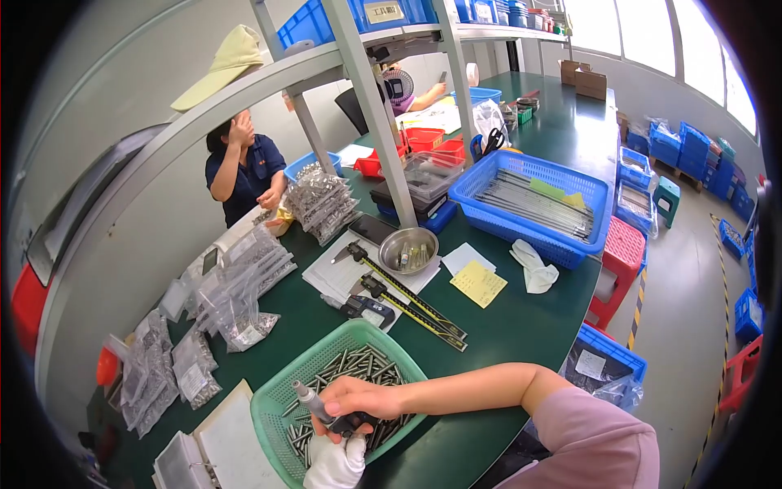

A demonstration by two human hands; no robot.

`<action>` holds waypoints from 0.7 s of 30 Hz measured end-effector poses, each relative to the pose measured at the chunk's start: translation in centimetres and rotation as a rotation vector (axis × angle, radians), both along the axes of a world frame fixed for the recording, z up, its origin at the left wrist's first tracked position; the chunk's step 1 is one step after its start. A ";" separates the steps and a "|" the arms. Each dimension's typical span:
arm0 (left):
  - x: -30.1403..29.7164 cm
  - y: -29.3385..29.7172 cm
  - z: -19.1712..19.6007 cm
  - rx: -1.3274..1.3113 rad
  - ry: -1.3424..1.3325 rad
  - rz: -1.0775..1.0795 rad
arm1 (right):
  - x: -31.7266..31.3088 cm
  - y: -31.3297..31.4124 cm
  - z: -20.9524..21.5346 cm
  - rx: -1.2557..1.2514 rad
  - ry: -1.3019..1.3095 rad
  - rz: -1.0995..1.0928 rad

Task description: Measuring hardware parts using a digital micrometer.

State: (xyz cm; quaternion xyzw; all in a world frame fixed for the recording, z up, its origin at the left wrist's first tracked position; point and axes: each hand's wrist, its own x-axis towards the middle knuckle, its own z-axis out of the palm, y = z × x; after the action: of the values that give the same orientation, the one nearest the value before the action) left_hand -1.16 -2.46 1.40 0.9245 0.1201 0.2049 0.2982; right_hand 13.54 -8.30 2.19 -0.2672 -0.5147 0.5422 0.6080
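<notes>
My right hand, bare, is closed around a micrometer with a grey barrel and a dark frame, tilted over a green plastic basket. Below it, my left hand wears a white glove and touches or nearly touches the tool's lower end. Its fingers look bent together, and what they hold, if anything, is hidden. Many short metal pins lie loose in the basket under both hands.
Calipers lie on papers beyond the basket, near a metal bowl. Bagged parts line the left; a binder lies near left. A blue basket of rods sits farther right. Shelf posts rise ahead. A co-worker sits opposite.
</notes>
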 end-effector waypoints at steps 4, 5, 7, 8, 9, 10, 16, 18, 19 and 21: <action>-0.1 -0.1 0.9 0.174 -0.027 0.049 | 0.0 0.1 0.3 -0.114 0.200 -0.017; 0.1 -0.6 1.4 0.153 -0.063 0.100 | 0.1 0.1 0.6 -0.176 0.267 -0.003; 0.5 -0.6 1.5 0.186 -0.121 0.073 | 0.3 0.0 0.7 -0.242 0.331 0.008; 0.7 -0.5 1.5 0.222 -0.178 0.042 | 0.5 -0.1 0.7 -0.240 0.360 0.027; 0.7 -0.5 1.2 0.218 -0.181 0.040 | 0.7 -0.1 0.6 -0.239 0.389 0.045; 0.2 -0.5 1.1 0.147 -0.166 0.048 | 0.6 0.0 0.6 -0.243 0.388 0.052; -0.2 -0.6 0.7 -0.344 -0.277 0.159 | 0.5 0.0 0.7 -0.099 0.560 0.065; -0.7 -0.3 0.0 -0.555 -0.221 0.146 | 0.1 0.1 0.8 -0.102 0.531 -0.091; -0.5 -0.2 -0.3 -0.565 -0.226 0.149 | 0.0 0.1 0.6 -0.093 0.552 -0.056; -0.1 0.2 -0.8 -1.020 -0.311 0.059 | -0.7 0.2 1.1 -0.121 0.526 -0.103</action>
State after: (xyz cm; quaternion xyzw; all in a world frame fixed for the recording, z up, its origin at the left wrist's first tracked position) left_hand -1.22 -2.26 0.62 0.6169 0.1848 0.2635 0.7182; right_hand 12.88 -8.07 3.25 -0.1786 -0.2915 0.5912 0.7305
